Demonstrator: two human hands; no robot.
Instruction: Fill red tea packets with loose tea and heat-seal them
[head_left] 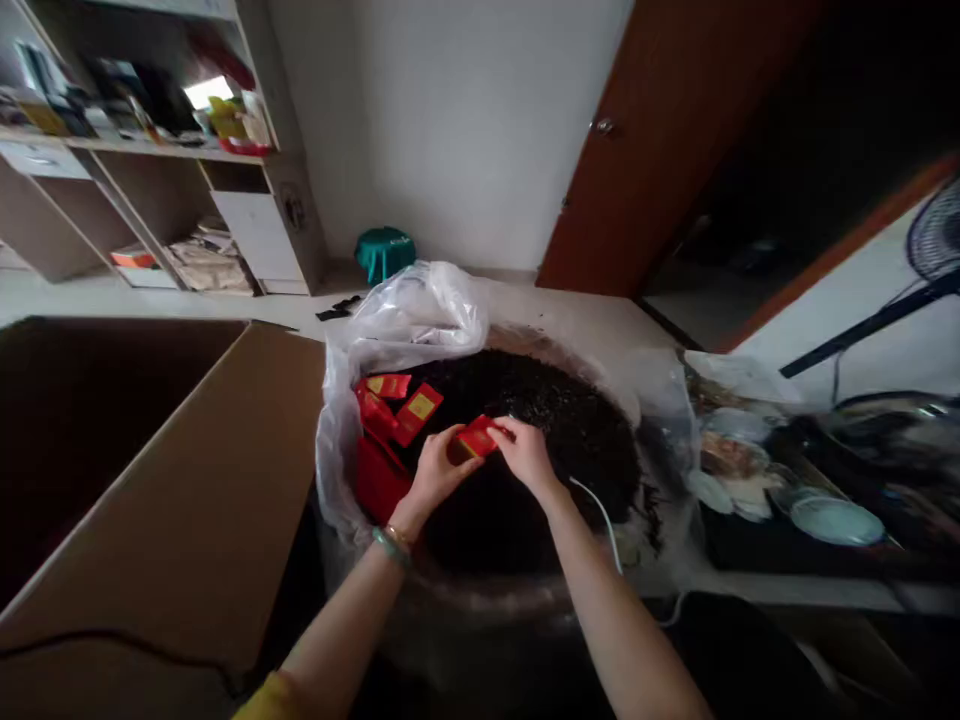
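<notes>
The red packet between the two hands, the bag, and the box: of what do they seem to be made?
Packet: perhaps smooth film or paper, from its flat red face; blur leaves it open.
Bag: thin, glossy plastic, translucent and crumpled.
Box: probably matt cardboard, brown, flat panels.

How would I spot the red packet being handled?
Find the big open plastic bag of dark material. Over it, the left hand and right hand hold the red packet. Other red packets lie further left; only this one is held.
</notes>
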